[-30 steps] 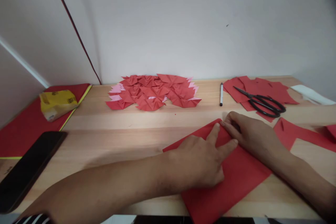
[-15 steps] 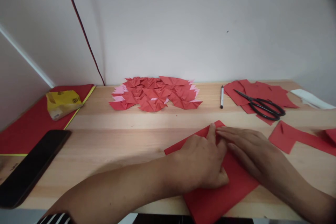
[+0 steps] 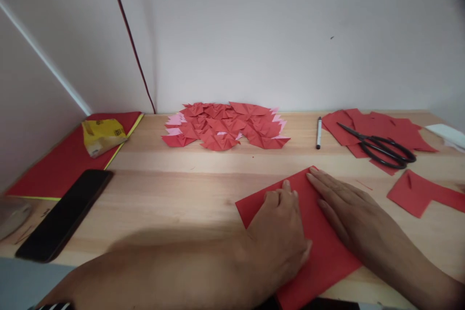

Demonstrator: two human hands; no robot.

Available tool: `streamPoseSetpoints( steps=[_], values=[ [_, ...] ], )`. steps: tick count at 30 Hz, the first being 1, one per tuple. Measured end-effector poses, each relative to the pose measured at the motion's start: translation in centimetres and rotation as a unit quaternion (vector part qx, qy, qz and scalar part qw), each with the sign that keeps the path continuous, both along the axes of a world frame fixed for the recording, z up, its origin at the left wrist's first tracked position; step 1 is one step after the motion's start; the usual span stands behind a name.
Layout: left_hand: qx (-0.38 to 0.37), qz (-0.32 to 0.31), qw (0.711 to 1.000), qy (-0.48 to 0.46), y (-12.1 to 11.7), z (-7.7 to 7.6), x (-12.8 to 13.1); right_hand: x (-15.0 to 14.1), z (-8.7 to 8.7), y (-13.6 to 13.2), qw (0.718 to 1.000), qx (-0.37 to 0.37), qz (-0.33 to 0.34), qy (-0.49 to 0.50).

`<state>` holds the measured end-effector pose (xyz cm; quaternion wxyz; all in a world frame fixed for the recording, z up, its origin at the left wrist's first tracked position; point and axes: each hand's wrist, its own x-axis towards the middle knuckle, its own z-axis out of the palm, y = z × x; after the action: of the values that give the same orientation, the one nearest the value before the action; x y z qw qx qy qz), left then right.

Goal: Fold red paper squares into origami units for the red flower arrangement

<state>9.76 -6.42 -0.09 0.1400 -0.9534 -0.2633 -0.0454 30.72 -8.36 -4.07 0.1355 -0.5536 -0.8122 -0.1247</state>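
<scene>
Now both our hands, left [image 3: 281, 232] and right [image 3: 348, 213], press flat, fingers gripping nothing, on red paper [image 3: 327, 252]; uneven pressure could skew the crease.

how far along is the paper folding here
Done: a heap of folded red pieces lies by the wall. In hand: the left hand and right hand press flat on one red sheet at the table's near edge. Left, it seems: flat red cut sheets under the scissors.

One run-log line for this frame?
left hand: flat on red sheet | right hand: flat on it | scissors: untouched
</scene>
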Motion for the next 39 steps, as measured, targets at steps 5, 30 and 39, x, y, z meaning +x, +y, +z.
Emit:
streamPoseSetpoints(
  steps=[5,30,39],
  values=[
    [0.023,0.046,0.998,-0.032,-1.7,-0.6,-3.8,0.1,-0.2,0.1,1.000,0.003,0.011,-0.008],
    [-0.002,-0.125,0.989,-0.080,3.8,-0.4,-1.1,-0.3,1.6,1.7,0.995,0.014,0.049,-0.084],
    [-0.147,-0.063,0.983,-0.092,3.7,-2.1,-0.7,-0.1,1.2,1.3,0.999,-0.015,0.031,-0.041]
  ],
)
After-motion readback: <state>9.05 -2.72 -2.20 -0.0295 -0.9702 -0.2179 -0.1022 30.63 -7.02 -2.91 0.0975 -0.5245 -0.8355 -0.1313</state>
